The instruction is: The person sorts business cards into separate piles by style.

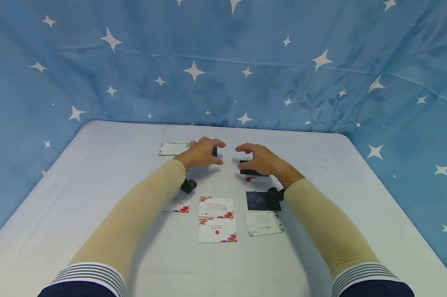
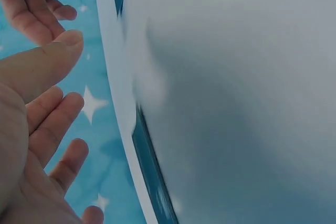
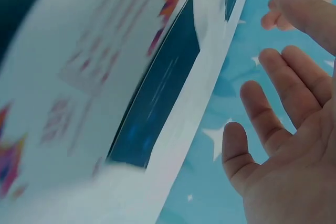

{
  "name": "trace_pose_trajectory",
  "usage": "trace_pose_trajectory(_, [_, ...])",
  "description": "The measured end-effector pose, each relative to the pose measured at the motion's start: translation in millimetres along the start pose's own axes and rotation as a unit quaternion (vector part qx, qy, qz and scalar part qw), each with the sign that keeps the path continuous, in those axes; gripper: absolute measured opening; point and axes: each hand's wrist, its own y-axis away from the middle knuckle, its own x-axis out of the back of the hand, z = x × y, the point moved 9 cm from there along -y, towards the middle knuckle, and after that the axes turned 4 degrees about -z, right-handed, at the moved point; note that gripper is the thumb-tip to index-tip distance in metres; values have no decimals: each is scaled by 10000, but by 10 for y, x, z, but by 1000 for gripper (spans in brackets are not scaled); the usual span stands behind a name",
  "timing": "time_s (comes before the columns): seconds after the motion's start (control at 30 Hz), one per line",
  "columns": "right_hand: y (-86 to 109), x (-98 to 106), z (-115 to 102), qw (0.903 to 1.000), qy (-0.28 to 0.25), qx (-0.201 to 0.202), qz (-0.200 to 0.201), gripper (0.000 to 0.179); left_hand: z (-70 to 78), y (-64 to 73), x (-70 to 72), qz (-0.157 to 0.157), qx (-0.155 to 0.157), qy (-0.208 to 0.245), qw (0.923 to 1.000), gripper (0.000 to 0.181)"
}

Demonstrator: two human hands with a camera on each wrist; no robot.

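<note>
My left hand (image 1: pixel 201 152) hovers over the far middle of the table, fingers apart and bent a little, holding nothing. A dark card (image 1: pixel 214 152) shows partly behind its fingers. Facing it, my right hand (image 1: pixel 262 160) is held with thumb and fingers spread and nothing between them. Below the right hand lies another dark card (image 1: pixel 254 172), partly covered by the fingers. In the right wrist view that dark blue card (image 3: pixel 157 98) lies along a white card with red and orange leaves (image 3: pixel 89 72). The left wrist view shows a dark card (image 2: pixel 155 177) beside the left hand.
Nearer me lie two white leaf-patterned cards (image 1: pixel 216 207), a dark blue card (image 1: pixel 260 201) and a green-leaf card (image 1: pixel 264 223). Another leaf card (image 1: pixel 179 205) is partly under the left forearm. A green-edged card (image 1: pixel 171 149) lies far left. A starry blue cloth (image 1: pixel 223 95) hangs behind the table.
</note>
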Motion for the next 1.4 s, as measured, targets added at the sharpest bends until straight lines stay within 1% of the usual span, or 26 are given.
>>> trace_pose_trajectory(0.13, [177,43,161,9999,-6,-165,9,62,173,-43,-134,-75,-101,61,9999,61])
trace_pose_trajectory(0.2, [245,64,264,9994,26,-336,27,62,243,-71,-205,-130,-106,79,9998,61])
trace_pose_trajectory(0.33, [327,85,484,9973,139,-716,87,60,360,-145,-335,-200,-157,-59,9997,61])
trace_pose_trajectory(0.47, [373,68,658,9947,133,-1017,87,60,426,-207,-423,-226,-108,-165,9996,61])
trace_pose_trajectory(0.57, [392,45,712,9945,119,-1038,47,61,431,-241,-468,-249,-22,-229,9994,62])
trace_pose_trajectory(0.67, [405,39,727,9950,131,-995,28,61,433,-270,-491,-271,-13,-285,9992,62])
trace_pose_trajectory(0.77, [398,47,730,9951,153,-971,64,62,451,-266,-485,-261,-26,-270,9993,60])
trace_pose_trajectory(0.9, [380,56,753,9946,125,-1019,117,63,482,-245,-469,-214,-35,-272,9994,57])
trace_pose_trajectory(1.03, [365,58,780,9939,131,-1083,136,62,497,-258,-475,-157,0,-376,9992,55])
trace_pose_trajectory(1.2, [353,66,796,9930,89,-1168,170,60,496,-295,-500,-151,69,-458,9988,59])
trace_pose_trajectory(1.4, [352,75,790,9924,-3,-1211,224,59,504,-306,-498,-65,6,-348,9994,61])
